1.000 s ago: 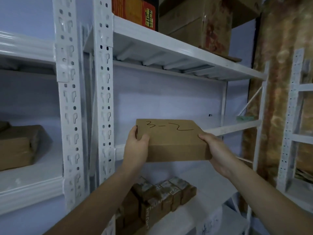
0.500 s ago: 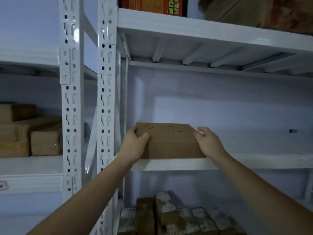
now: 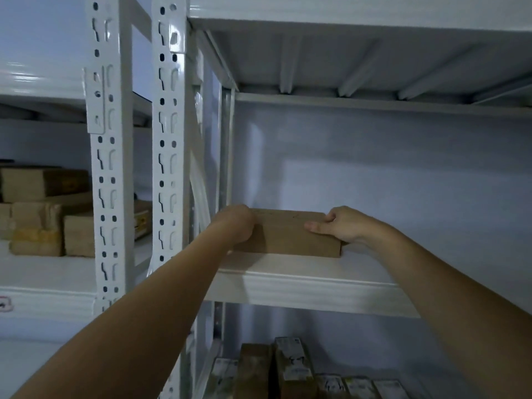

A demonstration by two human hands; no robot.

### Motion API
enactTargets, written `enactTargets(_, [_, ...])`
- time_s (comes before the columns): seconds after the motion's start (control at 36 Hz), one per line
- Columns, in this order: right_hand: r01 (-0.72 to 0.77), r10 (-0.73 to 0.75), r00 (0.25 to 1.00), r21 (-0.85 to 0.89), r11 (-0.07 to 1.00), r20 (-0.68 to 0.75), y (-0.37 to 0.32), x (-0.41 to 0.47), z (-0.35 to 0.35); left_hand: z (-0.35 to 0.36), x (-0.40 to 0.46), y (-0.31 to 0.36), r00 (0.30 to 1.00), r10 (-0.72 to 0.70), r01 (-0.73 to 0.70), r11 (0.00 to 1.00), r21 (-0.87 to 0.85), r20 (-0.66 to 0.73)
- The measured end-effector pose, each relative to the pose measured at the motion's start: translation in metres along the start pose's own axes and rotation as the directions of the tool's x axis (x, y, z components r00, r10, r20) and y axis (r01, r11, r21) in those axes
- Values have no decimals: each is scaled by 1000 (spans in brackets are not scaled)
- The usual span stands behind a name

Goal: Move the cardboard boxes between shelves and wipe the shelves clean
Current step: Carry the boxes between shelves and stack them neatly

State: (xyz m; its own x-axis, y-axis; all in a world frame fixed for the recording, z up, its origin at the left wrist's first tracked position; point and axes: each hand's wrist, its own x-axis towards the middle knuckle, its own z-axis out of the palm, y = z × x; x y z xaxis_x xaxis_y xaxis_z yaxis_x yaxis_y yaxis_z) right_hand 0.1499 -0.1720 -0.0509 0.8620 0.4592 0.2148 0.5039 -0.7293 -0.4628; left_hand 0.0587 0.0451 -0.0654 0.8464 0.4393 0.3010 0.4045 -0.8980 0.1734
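Note:
A flat brown cardboard box (image 3: 290, 236) with faint handwriting on top rests on the white middle shelf (image 3: 302, 286), near its left end and back from the front lip. My left hand (image 3: 234, 224) presses against the box's left end, fingers hidden behind the wrist. My right hand (image 3: 341, 224) grips the box's right end, thumb on top and fingers curled over the edge. Both forearms reach up from the bottom of the view.
White slotted uprights (image 3: 169, 139) stand left of the box. Several cardboard boxes (image 3: 43, 220) sit on the neighbouring left shelf. More small boxes (image 3: 288, 370) fill the shelf below. An upper shelf's ribbed underside (image 3: 345, 61) hangs overhead.
Both hands have pushed the box deeper onto the middle shelf; it now sits back from the front lip. The view has moved closer and slightly up.

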Motion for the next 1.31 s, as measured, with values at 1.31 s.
enactTargets(1.31, [293,-296,942,-43,955,-159,-15,18,-1,-14,-6,1,963,228,-230,973,3,-144])
